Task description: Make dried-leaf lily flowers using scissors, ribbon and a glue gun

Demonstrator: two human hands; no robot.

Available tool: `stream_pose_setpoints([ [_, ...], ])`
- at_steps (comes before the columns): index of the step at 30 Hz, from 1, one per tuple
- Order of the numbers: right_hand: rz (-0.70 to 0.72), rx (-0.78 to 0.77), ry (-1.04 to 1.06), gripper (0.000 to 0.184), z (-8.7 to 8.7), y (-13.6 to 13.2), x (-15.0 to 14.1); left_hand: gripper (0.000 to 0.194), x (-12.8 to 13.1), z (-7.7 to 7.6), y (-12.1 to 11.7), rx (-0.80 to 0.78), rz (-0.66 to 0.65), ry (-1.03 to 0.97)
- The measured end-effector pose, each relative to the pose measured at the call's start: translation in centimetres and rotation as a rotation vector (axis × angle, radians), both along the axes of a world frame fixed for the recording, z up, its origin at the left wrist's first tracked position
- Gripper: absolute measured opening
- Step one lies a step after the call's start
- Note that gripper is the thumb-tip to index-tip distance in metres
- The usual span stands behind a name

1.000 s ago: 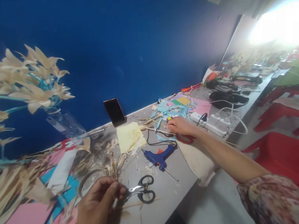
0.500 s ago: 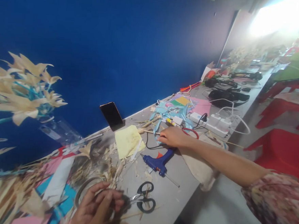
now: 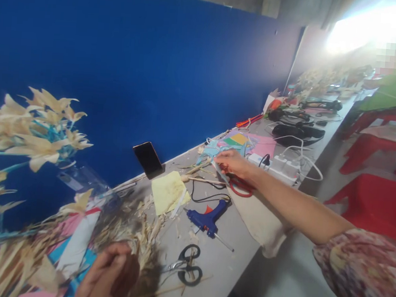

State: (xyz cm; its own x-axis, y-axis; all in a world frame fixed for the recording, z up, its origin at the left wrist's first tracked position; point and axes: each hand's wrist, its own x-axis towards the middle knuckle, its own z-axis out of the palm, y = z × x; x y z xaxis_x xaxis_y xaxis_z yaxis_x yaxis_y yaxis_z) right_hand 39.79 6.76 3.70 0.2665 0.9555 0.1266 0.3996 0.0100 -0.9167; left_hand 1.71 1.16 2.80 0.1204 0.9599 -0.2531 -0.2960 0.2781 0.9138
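My right hand (image 3: 234, 163) is closed on a pair of red-handled scissors (image 3: 241, 188), its pale blade showing below my fingers. Beneath them a beige cloth (image 3: 259, 220) lies along the table edge. Nearer me rests a blue glue gun (image 3: 208, 218) with its black cord. Black-handled scissors (image 3: 190, 265) lie with their blades toward my left hand (image 3: 109, 273), whose fingers are curled; what they hold, if anything, is hidden. Dry husk scraps (image 3: 144, 235) sit just beyond that hand. A yellow paper sheet (image 3: 168, 191) lies between my hands.
A phone (image 3: 148, 159) leans against the blue wall (image 3: 189, 75). On the left, husk flowers (image 3: 42, 137) stand by a clear plastic bottle (image 3: 85, 179). White power strips (image 3: 285, 168) with cables lie beyond my right arm. Red stools (image 3: 370, 206) stand beside the table.
My right hand has lifted from the table, and the red-handled scissors have shifted with it toward me. My left hand has drawn back left and its fingers have curled in. The view has tilted slightly.
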Motion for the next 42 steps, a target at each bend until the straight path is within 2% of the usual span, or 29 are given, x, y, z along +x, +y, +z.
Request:
stream_pose_setpoints([
  [4,-0.002,0.045,0.215,0.031,0.8,-1.1,0.8,0.040,3.3,1.9,-0.3,-0.035,-0.147,0.023],
  [9,-0.055,0.121,0.302,0.024,1.6,-1.8,0.7,0.048,8.0,4.2,-0.7,0.047,-0.268,-0.011],
  [14,-0.137,0.254,0.327,0.021,2.4,-2.2,0.4,0.045,11.2,4.5,-0.2,0.072,-0.311,-0.065],
  [17,-0.155,0.327,0.386,0.028,2.9,-1.7,0.0,0.043,12.6,4.4,0.1,0.087,-0.308,-0.090],
  [21,-0.117,0.361,0.479,0.042,4.7,-0.1,-0.6,0.036,14.2,4.9,0.8,0.111,-0.299,-0.119],
  [24,-0.031,0.354,0.475,0.041,6.1,0.0,-1.4,0.033,14.9,5.4,1.8,0.115,-0.301,-0.148],
  [26,0.048,0.325,0.386,0.033,6.4,-1.5,-2.7,0.031,15.0,5.3,2.3,0.060,-0.327,-0.144],
  [28,0.164,0.274,0.117,0.022,5.7,-4.0,-4.3,0.030,14.9,4.6,2.3,-0.058,-0.375,-0.128],
  [31,0.341,0.224,-0.208,0.016,3.5,-8.5,-6.8,0.033,14.2,2.9,1.6,-0.245,-0.469,-0.134],
  [33,0.438,0.195,-0.422,0.020,1.9,-11.1,-7.8,0.042,13.3,2.0,0.9,-0.305,-0.530,-0.188],
  [34,0.470,0.165,-0.465,0.022,1.3,-12.1,-8.0,0.048,12.8,2.0,0.5,-0.315,-0.535,-0.218],
  [36,0.480,0.111,-0.452,0.023,0.3,-13.4,-7.7,0.052,11.7,2.7,-0.3,-0.301,-0.487,-0.247],
  [40,0.388,-0.028,-0.236,0.018,-0.7,-14.5,-5.2,0.037,9.2,5.5,-1.4,-0.220,-0.331,-0.191],
  [42,0.400,-0.095,-0.191,0.014,-0.9,-14.6,-3.5,0.035,6.7,5.5,-1.4,-0.207,-0.283,-0.118],
])
